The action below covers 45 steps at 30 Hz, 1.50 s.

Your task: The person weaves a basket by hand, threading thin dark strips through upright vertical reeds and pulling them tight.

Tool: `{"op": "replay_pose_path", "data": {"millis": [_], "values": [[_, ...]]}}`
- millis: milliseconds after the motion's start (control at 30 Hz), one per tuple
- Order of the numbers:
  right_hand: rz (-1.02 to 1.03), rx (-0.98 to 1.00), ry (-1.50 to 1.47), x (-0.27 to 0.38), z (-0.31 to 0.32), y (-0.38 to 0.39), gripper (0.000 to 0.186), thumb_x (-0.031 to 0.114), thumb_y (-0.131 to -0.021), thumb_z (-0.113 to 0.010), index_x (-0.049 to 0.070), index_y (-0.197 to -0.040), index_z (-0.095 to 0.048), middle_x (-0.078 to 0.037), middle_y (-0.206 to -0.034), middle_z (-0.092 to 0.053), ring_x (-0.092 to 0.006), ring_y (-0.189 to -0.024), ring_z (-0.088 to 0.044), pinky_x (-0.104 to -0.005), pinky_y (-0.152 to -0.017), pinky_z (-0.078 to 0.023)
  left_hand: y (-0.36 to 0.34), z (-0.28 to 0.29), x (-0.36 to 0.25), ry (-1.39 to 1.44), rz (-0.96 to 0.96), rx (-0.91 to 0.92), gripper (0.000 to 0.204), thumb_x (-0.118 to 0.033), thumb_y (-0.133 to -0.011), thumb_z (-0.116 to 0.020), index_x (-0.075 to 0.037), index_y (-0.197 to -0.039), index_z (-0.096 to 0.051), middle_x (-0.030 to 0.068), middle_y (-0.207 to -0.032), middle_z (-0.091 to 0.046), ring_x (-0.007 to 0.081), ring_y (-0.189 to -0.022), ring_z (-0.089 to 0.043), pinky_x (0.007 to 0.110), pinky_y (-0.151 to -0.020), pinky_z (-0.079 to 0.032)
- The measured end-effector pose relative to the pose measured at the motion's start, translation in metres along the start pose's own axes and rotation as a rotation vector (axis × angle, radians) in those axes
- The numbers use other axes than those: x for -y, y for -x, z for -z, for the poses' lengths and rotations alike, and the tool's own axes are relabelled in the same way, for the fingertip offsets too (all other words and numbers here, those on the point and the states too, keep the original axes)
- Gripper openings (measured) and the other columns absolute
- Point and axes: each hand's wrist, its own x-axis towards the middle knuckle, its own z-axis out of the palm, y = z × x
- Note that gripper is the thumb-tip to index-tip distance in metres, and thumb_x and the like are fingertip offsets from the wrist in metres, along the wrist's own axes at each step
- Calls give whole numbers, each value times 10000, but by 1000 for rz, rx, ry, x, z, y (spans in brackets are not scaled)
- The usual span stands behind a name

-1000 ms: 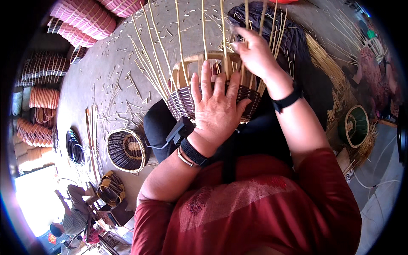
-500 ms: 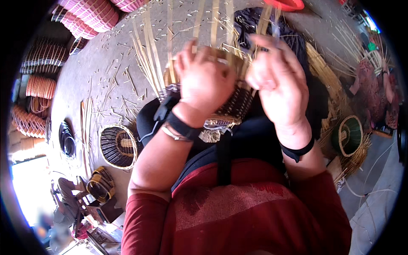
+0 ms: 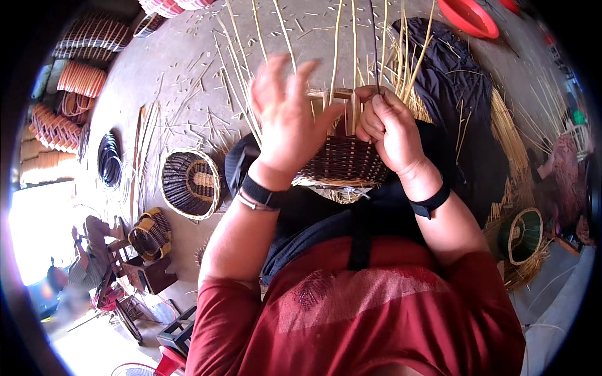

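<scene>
A half-woven basket [image 3: 346, 159] of dark brown strands with light flecks rests at my lap, long pale stakes [image 3: 337, 47] rising from its rim. My left hand [image 3: 283, 122] is raised over the basket's left side, its fingers spread and blurred, with nothing in them. At the right side of the rim my right hand [image 3: 395, 128] is closed, thumb and fingers pinched on a thin dark strand [image 3: 374, 44] that runs up and away. My palms and fingers hide parts of the rim.
To the left stand a finished dark basket [image 3: 190, 183], a smaller yellow-brown basket [image 3: 150, 234] and a coil of black strands [image 3: 110, 160]. Dark cloth [image 3: 439, 69] and straw bundles [image 3: 511, 147] lie at the right. A red basin [image 3: 470, 17] and a green-lined basket [image 3: 525, 235] are beyond.
My right hand has come down to the rim and closed on a dark strand. My left hand has lifted off the basket, fingers spreading. The whole view has shifted.
</scene>
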Motion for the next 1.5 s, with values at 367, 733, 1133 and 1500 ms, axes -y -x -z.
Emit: {"op": "replay_pose_path", "data": {"millis": [367,733,1133,1500], "values": [[-117,-162,-191,13,23,29,282,196,-1077,-469,-8,-1246,-565,-53,-860,-598,-208,-808,-629,-430,-918,-550,1,-16,33,161,27,465,525,-435,-831,-749,-155,-1263,-646,129,-1257,-642,311,-1344,-467,541,-1139,-272],[359,-184,1624,-8,-1,-95,576,52,-936,-622,35,-1480,-432,-275,-1287,-578,-351,-1021,-676,-386,-945,-542,-18,-5,20,93,7,721,687,-516,-755,-837,-191,-1310,-597,139,-1381,-560,315,-1447,-325,488,-1144,-267],[130,-120,127,25,26,56,462,294,-1099,-429,-30,-1422,-493,6,-783,-510,-87,-713,-485,-251,-696,-414,-23,-32,-11,38,158,696,741,-744,-820,-647,-62,-1111,-665,159,-1139,-666,313,-1265,-503,514,-1062,-348],[479,-135,-198,117,58,47,336,244,-1072,-473,-1,-1291,-543,2,-774,-531,-102,-678,-509,-272,-670,-437,-12,-46,-4,27,256,397,496,-426,-802,-741,-104,-1162,-630,136,-1099,-670,342,-1132,-569,481,-995,-343]]}}
